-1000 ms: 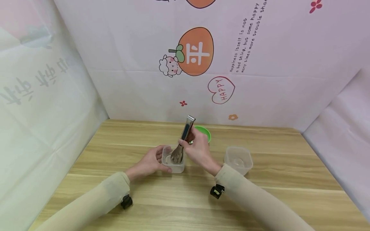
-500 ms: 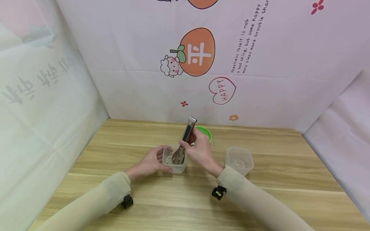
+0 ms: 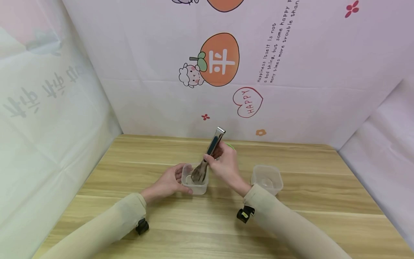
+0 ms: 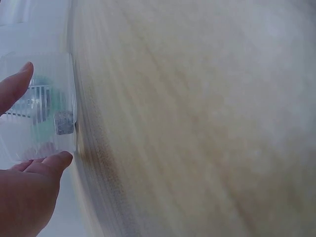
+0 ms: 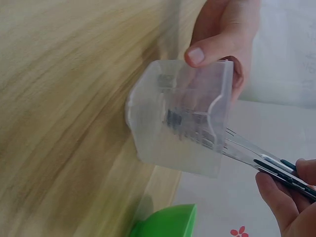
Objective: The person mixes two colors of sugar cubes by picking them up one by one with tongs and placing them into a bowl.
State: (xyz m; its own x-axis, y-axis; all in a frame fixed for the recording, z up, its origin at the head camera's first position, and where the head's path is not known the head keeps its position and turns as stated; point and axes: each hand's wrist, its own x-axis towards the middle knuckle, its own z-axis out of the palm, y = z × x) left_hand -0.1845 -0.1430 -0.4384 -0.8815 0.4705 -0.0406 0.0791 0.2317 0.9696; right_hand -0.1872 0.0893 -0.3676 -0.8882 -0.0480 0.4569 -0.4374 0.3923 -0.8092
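In the head view, my left hand (image 3: 167, 182) holds a clear plastic container (image 3: 198, 190), thumb on the near side and fingers on the far side. My right hand (image 3: 226, 167) grips metal serving tongs (image 3: 213, 144) by their dark-padded handles. The slotted tong heads reach down inside the container. Through its wall, the left wrist view shows a small greyish block (image 4: 64, 122) low down. A dark piece (image 5: 174, 118) shows at the tong tips in the right wrist view; whether they pinch it I cannot tell.
A second clear container (image 3: 267, 180) stands to the right on the wooden table (image 3: 200, 230). A green bowl (image 5: 165, 223) sits behind my right hand, mostly covered by it in the head view. Printed cloth walls (image 3: 145, 108) enclose the back and sides.
The tongs' handle end has tilted to the right, and my right hand has shifted slightly up and right, covering more of the green bowl. My left hand and the container stay put.
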